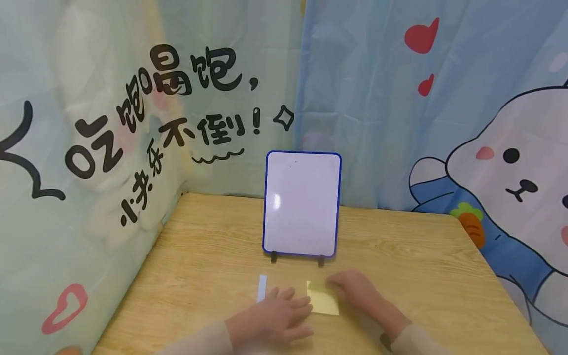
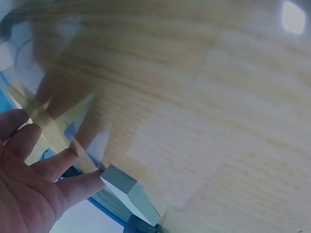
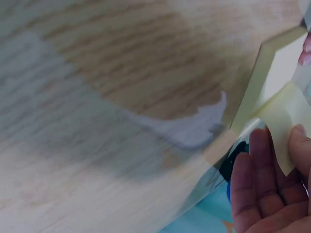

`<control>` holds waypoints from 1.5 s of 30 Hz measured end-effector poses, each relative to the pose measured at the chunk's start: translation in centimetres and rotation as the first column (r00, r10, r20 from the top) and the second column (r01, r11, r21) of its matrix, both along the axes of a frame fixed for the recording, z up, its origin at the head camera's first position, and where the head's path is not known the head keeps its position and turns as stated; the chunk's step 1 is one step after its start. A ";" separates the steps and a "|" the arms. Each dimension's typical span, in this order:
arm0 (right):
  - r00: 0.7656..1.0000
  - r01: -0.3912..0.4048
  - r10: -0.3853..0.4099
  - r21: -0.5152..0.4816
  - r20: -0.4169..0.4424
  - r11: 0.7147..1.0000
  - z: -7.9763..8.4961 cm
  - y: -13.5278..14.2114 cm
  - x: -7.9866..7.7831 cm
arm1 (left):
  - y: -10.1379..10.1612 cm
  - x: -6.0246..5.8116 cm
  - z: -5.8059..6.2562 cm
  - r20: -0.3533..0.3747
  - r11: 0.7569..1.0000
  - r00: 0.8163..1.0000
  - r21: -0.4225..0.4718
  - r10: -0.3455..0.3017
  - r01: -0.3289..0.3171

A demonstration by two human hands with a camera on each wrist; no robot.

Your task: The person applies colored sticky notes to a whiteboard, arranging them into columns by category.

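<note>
A pad of yellow sticky notes (image 1: 326, 306) lies on the wooden table between the hands. At its far right corner is my right hand (image 1: 357, 292); in the right wrist view its thumb and fingers pinch the top sheet (image 3: 285, 109), which curls up from the pad (image 3: 252, 80). My left hand (image 1: 277, 315) is spread flat, palm down, with its fingertips at the pad's left edge. The left wrist view has those fingers stretched beside the pad's edge (image 2: 53, 128). Just beyond the left hand lies a narrow pale block (image 1: 262, 287), partly hidden by it.
Behind the pad, a blue-framed whiteboard (image 1: 302, 204) stands upright on two dark feet. Printed curtains (image 1: 355, 98) close off the back and sides. The wooden tabletop (image 1: 213, 236) extends to both sides.
</note>
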State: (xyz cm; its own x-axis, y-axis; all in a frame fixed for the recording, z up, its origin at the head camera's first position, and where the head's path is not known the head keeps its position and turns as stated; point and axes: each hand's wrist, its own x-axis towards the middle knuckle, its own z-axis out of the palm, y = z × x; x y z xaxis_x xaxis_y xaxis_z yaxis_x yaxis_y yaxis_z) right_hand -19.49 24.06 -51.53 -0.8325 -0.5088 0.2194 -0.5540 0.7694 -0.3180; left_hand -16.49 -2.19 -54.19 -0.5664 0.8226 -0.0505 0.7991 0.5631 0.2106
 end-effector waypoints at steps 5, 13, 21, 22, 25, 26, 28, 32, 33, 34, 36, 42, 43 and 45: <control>1.000 -0.003 0.003 -0.045 0.000 0.999 0.0 0.2 -1.0 | 0.0 -0.3 0.3 0.013 0.999 1.000 -0.040 0.008 -0.007; 0.998 0.043 -0.040 -0.095 0.039 0.995 -1.0 1.1 -1.5 | 0.5 -0.6 -0.7 -0.011 0.999 1.000 -0.033 -0.022 0.022; 0.994 0.080 -0.072 -0.101 0.080 0.992 -1.1 1.2 -1.9 | 0.9 -0.5 -0.1 0.027 0.998 1.000 -0.069 -0.004 0.006; 0.993 0.087 -0.079 -0.100 0.083 0.991 -1.1 1.2 -1.9 | 0.9 -0.6 -0.1 0.027 0.997 1.000 -0.071 -0.004 0.006; 0.994 0.090 -0.083 -0.103 0.069 0.991 -1.2 1.2 -2.1 | 0.9 -0.6 -0.1 0.021 0.997 1.000 -0.073 -0.003 0.005; 0.994 0.091 -0.084 -0.110 0.066 0.990 -1.2 1.1 -2.1 | 0.8 -0.6 -0.1 0.019 0.997 1.000 -0.074 -0.003 0.004; 0.995 0.085 -0.079 -0.123 0.058 0.989 -1.2 1.1 -2.3 | 0.8 -0.6 0.1 0.019 0.997 1.000 -0.075 -0.003 0.004; 0.997 0.067 -0.063 -0.137 0.034 0.988 -1.3 1.0 -2.6 | 0.6 -0.6 0.5 0.024 0.997 1.000 -0.082 0.003 -0.001; 0.998 0.061 -0.058 -0.138 0.024 0.989 -1.3 1.0 -2.8 | 0.6 -0.6 0.6 0.028 0.996 1.000 -0.084 0.007 -0.004; 0.999 0.053 -0.052 -0.141 0.012 0.989 -1.3 1.0 -2.9 | 0.6 -0.7 0.7 0.033 0.996 0.999 -0.084 0.012 -0.009; 0.999 0.043 -0.044 -0.139 -0.010 0.989 -1.3 1.0 -3.1 | 0.5 -0.8 0.8 0.043 0.996 0.999 -0.084 0.022 -0.018; 0.999 0.033 -0.036 -0.151 -0.016 0.988 -1.1 0.7 -3.4 | 0.2 -1.0 0.8 0.053 0.997 0.998 -0.076 0.025 -0.021; 0.999 0.034 -0.036 -0.153 -0.014 0.988 -1.1 0.7 -3.5 | 0.1 -1.0 0.9 0.057 0.997 0.998 -0.076 0.025 -0.020; 0.999 0.030 -0.032 -0.146 -0.012 0.989 -1.1 0.6 -3.6 | 0.0 -1.0 1.0 0.062 0.997 0.998 -0.073 0.023 -0.018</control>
State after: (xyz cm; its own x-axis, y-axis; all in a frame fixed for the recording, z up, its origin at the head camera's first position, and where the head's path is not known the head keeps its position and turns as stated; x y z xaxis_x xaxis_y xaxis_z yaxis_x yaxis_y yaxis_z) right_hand -23.09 24.70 -52.64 -0.8439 -0.4442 0.3010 -0.5355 0.7323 -0.4207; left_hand -17.45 -2.18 -53.22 -0.5771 0.8036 -0.1457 0.7736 0.5950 0.2179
